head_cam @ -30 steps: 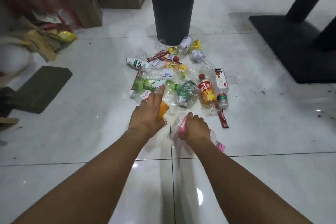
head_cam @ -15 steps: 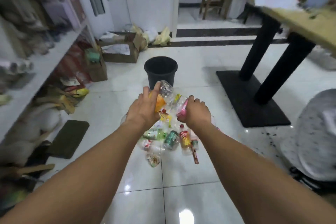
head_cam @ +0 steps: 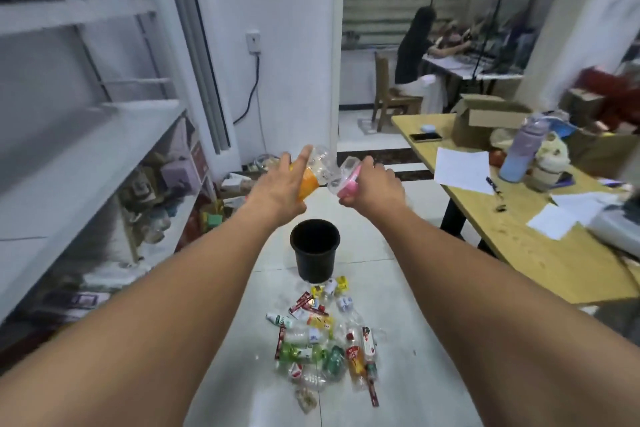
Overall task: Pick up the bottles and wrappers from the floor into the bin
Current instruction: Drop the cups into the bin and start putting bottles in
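My left hand (head_cam: pixel 277 189) grips a clear bottle with an orange label (head_cam: pixel 313 173), held up in the air above and beyond the black bin (head_cam: pixel 314 255). Close beside it, my right hand (head_cam: pixel 372 189) holds a clear bottle with a pink label (head_cam: pixel 348 175); the two bottles nearly touch. The bin stands upright on the white tiled floor below both hands. In front of the bin lies a heap of bottles and wrappers (head_cam: pixel 323 343), with a red wrapper (head_cam: pixel 373 395) at its near right edge.
White shelving (head_cam: pixel 86 156) with clutter runs along the left. A wooden table (head_cam: pixel 526 239) with papers, a cardboard box and a purple flask stands at the right. A person sits on a chair at a far desk (head_cam: pixel 412 52). Bare tiles surround the heap.
Both hands took bottles from the heap on the floor and rose with them. They now sit higher, above the bin, and the view has tilted up to show the room.
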{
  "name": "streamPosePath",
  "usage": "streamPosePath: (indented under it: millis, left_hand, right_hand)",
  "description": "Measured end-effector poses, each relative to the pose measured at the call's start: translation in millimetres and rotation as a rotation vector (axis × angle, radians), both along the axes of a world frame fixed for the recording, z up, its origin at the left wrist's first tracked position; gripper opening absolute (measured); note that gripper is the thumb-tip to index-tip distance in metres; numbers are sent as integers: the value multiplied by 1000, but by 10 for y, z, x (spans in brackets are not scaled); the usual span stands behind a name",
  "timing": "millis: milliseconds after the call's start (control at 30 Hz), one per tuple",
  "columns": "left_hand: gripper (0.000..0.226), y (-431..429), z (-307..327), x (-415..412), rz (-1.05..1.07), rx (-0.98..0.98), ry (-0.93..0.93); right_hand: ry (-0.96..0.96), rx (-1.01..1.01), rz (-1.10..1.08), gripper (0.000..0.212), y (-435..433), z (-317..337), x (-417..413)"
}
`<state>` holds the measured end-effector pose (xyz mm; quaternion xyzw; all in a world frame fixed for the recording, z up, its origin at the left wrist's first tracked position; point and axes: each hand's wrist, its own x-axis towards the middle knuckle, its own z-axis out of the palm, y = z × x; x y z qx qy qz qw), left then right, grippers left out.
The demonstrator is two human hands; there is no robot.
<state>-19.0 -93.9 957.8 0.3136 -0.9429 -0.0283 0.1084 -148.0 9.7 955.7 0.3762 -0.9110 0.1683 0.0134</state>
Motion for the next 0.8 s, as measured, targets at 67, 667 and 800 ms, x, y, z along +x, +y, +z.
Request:
streamPosePath:
  millis: [67,667,800]
  left_hand:
    - [100,-46,295,23,-11,12,26]
    - [104,-444,389,207,19,106,48]
    - [104,-562,316,95,22,123,29]
  right_hand:
    - [20,-12,-3,71,-18,325,40]
    - [-51,-25,-71,72,-149,536,283]
    - [-66,-15,-70,70,-261,453,172]
